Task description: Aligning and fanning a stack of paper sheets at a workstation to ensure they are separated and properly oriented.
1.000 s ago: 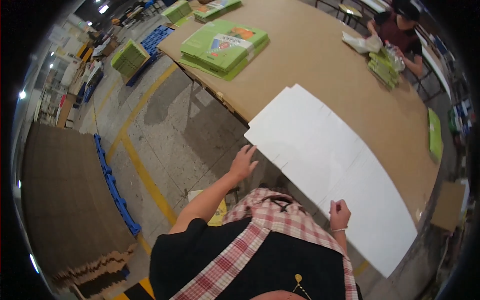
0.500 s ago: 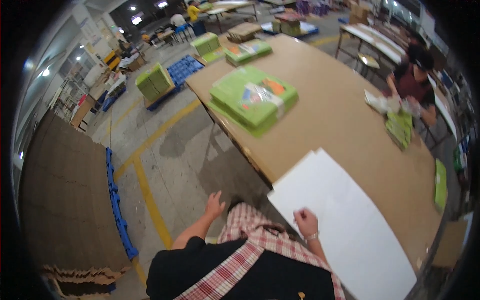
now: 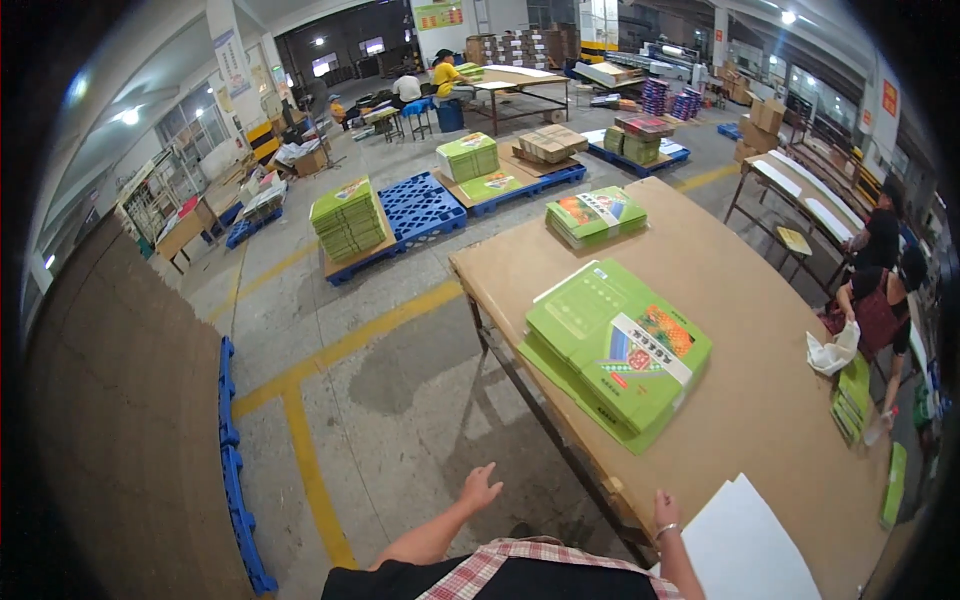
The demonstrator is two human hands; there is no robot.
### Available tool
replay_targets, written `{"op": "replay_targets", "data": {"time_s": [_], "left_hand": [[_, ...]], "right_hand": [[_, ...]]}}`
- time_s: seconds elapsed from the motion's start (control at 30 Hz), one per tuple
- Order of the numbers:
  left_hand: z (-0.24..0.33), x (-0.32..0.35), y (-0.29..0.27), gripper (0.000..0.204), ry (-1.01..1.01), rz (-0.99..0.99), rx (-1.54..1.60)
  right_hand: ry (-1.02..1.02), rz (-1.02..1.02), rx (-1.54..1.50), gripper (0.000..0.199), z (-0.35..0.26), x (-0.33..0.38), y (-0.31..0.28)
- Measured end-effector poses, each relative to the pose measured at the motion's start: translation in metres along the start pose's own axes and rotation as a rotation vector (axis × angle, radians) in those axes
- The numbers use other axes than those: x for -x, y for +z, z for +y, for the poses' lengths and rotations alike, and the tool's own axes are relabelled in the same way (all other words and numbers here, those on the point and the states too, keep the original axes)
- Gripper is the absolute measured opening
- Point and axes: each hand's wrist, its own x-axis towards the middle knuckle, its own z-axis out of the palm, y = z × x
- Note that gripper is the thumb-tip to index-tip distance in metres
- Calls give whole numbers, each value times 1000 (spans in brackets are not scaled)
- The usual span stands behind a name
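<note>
My left hand (image 3: pixel 481 490) is held out over the floor beside the table, fingers apart and nothing in it. By the near table edge my right hand (image 3: pixel 667 512) is loosely curled, with nothing visible in it. Just right of it lie large white sheets (image 3: pixel 745 545), partly beyond the lower rim. Farther up the table rests a stack of flat green printed cartons (image 3: pixel 600 330) with pineapple pictures; neither hand touches it. A smaller stack of the same green cartons (image 3: pixel 597 215) lies behind, at the far end.
The brown-topped table (image 3: pixel 770 400) fills the right. Blue pallets (image 3: pixel 420 210) with green carton stacks stand beyond it. A tall brown cardboard pile (image 3: pixel 120 430) is at left. A co-worker (image 3: pixel 880 310) handles a white bag and green cartons (image 3: pixel 850 400) across the table.
My view has swung upward and leftward, so the table and stacks sit lower and farther right. My right hand has gone from over the white sheets to beside their edge. My left hand stays open.
</note>
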Motion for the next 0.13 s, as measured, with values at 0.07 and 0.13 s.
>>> {"op": "replay_targets", "data": {"time_s": [0.07, 0.13], "left_hand": [[-7, -23, -11, 59, 25, -14, -5], [-16, -44, -23, 59, 48, -24, 5]], "right_hand": [[7, 64, 78, 43, -20, -31, 11], [-17, 104, 105, 39, -39, -60, 28]]}}
